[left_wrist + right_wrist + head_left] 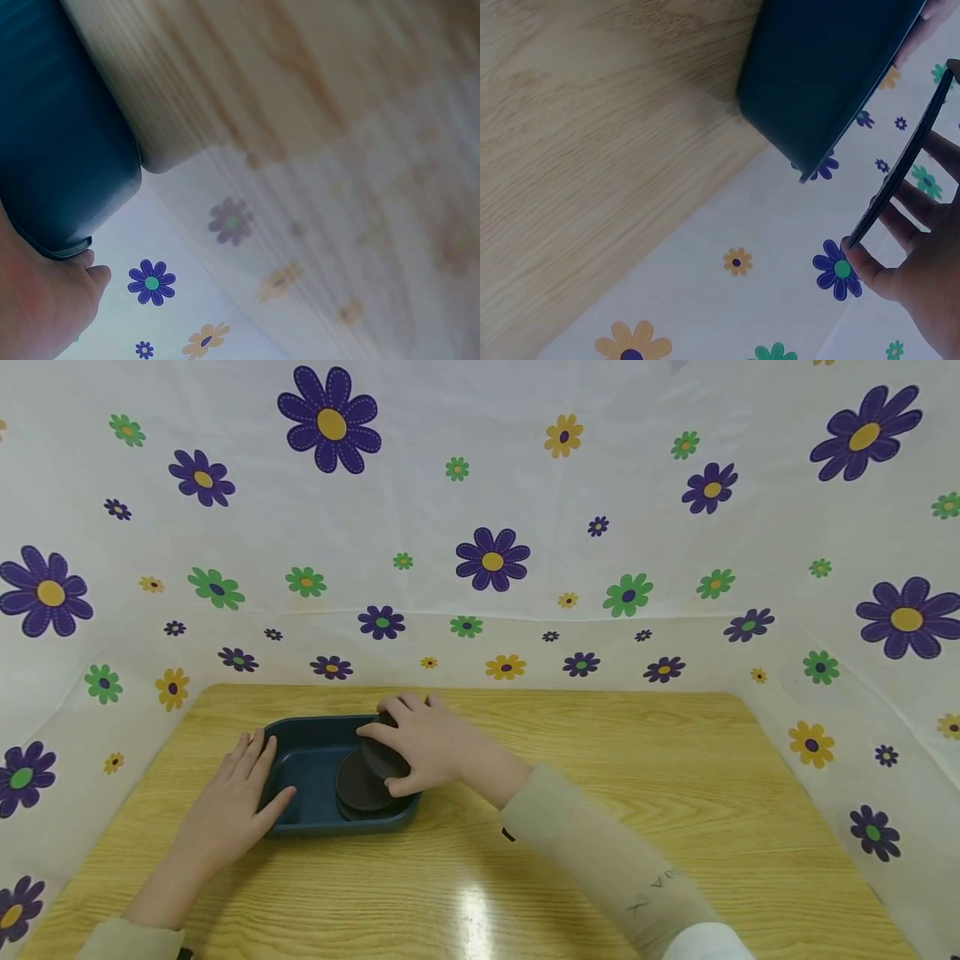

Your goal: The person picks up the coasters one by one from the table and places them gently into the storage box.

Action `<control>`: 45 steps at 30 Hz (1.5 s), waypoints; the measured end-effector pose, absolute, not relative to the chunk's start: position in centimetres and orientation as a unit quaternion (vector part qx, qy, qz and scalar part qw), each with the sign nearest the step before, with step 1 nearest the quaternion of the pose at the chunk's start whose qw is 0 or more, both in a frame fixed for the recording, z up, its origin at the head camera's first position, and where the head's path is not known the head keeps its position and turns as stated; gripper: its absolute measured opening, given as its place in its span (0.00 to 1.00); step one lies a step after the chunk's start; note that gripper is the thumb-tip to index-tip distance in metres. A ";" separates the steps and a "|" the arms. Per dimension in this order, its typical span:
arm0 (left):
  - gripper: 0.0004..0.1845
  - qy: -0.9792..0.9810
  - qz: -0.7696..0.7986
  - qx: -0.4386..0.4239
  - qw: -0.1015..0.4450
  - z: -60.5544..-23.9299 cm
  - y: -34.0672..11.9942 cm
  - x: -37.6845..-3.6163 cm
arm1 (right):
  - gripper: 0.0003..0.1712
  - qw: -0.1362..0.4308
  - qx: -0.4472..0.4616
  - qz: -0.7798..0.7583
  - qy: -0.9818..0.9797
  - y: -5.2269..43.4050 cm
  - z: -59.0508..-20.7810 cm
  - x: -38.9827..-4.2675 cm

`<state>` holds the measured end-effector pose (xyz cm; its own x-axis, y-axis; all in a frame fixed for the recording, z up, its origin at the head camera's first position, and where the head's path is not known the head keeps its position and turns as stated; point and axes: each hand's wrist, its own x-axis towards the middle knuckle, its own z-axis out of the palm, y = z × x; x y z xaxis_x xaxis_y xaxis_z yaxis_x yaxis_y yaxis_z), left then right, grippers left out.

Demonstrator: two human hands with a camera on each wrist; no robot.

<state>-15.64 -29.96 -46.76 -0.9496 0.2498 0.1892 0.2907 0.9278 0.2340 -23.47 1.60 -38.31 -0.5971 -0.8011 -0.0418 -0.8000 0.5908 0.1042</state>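
Note:
A dark blue rectangular tray with raised walls sits on the left half of the table. My left hand rests on its left rim, fingers extended and thumb spread over the near left corner. Dark round coasters lie stacked inside at the tray's right end. Above them, my right hand grips another thin dark coaster by its edge. That coaster is tilted over the tray's right side and partly covered by the hand in the head view. In the right wrist view, fingers and thumb span its rim.
The wooden table extends to the right of the tray and in front of it. A white cloth printed with flowers hangs behind the table and along both sides.

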 end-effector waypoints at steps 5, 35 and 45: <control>0.46 -0.979 -0.129 -0.140 0.079 -46.8 -30.0 -15.6 | 0.45 0.010 0.458 -0.068 -0.886 0.4 -38.8 -23.4; 0.46 -0.979 -0.138 -0.139 0.063 -46.6 -30.1 -15.6 | 0.45 -0.018 0.465 -0.116 -0.878 -2.7 -41.1 -22.7; 0.46 -0.979 -0.132 -0.140 0.068 -46.6 -30.1 -15.7 | 0.42 -0.011 0.473 -0.123 -0.872 -2.8 -41.6 -22.7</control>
<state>-15.71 -30.11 -46.64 -0.9513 0.2565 0.1712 0.2927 0.9256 0.2400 -22.68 -2.81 -41.57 -0.5519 -0.8230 -0.1345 -0.8282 0.5221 0.2040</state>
